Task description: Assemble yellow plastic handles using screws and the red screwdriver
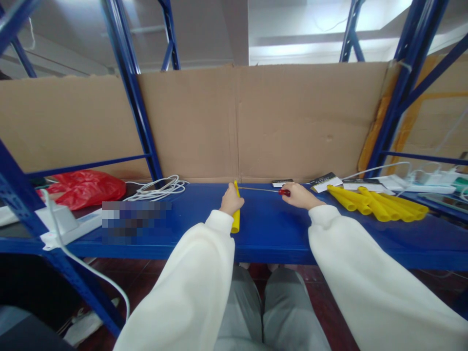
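Observation:
My left hand (231,199) is closed around a yellow tapered tube (236,222), which stands over the blue shelf (199,214) with its wide end toward me. In my right hand (299,195) is a screwdriver (284,193) with a red handle and a long thin shaft. The shaft runs leftward, and its tip meets the upper, narrow part of the tube; I cannot tell whether it goes in. To the right of my right hand, several more yellow tubes (380,204) lie side by side, wide ends toward me.
Black-and-white cards (326,182) lie behind the tubes. White cables (161,187), a red plastic bag (89,187) and a white power strip (78,229) sit at left. A cardboard panel (292,122) and blue posts (133,92) bound the back. Another person's shoe (84,327) shows below left.

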`<state>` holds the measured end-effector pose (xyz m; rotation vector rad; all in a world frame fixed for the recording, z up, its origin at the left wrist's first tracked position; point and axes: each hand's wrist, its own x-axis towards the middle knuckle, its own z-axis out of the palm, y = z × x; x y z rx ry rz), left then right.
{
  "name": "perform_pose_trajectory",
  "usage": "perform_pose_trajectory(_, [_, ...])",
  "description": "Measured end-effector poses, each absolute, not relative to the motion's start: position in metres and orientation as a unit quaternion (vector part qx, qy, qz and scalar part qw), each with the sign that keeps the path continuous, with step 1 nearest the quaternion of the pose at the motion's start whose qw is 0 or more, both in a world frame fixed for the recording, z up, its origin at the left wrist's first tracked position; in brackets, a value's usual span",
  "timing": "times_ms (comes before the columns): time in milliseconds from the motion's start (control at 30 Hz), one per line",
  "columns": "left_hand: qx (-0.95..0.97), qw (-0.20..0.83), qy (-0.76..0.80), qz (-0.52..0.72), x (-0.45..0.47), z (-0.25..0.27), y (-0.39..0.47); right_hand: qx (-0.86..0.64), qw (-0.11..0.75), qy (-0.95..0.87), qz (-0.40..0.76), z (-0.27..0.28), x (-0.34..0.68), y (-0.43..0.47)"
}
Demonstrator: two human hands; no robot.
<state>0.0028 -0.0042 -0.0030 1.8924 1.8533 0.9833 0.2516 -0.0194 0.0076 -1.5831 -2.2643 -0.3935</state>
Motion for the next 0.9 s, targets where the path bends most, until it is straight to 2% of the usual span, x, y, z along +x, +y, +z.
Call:
perform_pose_trajectory(300, [0.689, 0.138, 0.635, 0.32, 0.0023, -0.0043, -0.0027, -0.635, 0.142, -0.742, -0.161, 0.007, 0.2496, -0.0266])
perform_pose_trajectory(467, [0.689, 0.144, 0.633, 0.323, 0.0022, -0.0046, -0.0019, -0.625, 0.152, -0.752, -0.148, 0.0073, 0.2488, -0.025])
perform_pose_trajectory(900, [0.692, 0.16, 0.625, 0.323, 0.0036, -0.002, -0.0055, -0.644, 0.109, -0.746, -0.128, 0.0076, 0.2475, -0.0288])
